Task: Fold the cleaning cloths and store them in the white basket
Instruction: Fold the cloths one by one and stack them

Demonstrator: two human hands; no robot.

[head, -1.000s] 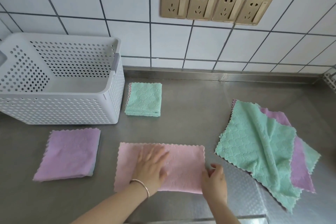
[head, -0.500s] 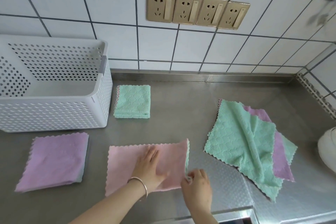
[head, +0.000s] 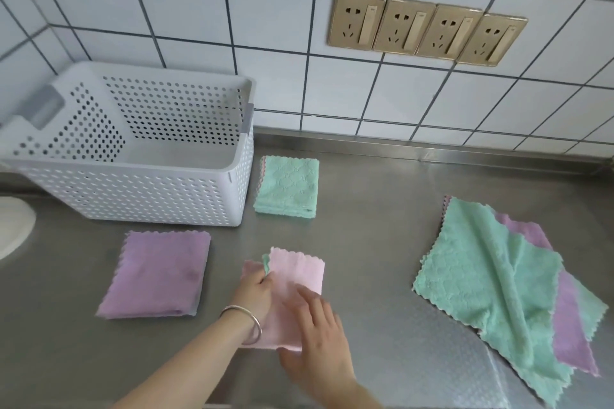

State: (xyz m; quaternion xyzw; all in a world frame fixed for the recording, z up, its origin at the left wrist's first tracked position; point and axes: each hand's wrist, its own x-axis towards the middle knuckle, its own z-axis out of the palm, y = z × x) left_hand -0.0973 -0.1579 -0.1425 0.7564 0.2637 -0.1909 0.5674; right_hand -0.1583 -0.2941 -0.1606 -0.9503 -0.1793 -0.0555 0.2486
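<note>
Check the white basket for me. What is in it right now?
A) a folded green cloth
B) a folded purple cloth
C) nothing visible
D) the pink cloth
C: the white basket shows only bare floor inside; the folded cloths lie outside it on the counter.

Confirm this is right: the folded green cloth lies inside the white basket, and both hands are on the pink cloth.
Not quite. In the head view the folded green cloth lies on the counter beside the white basket, not inside it. Both the left hand and right hand are on the pink cloth.

No readable text, label, brand, number or sign appears on anything here.
</note>
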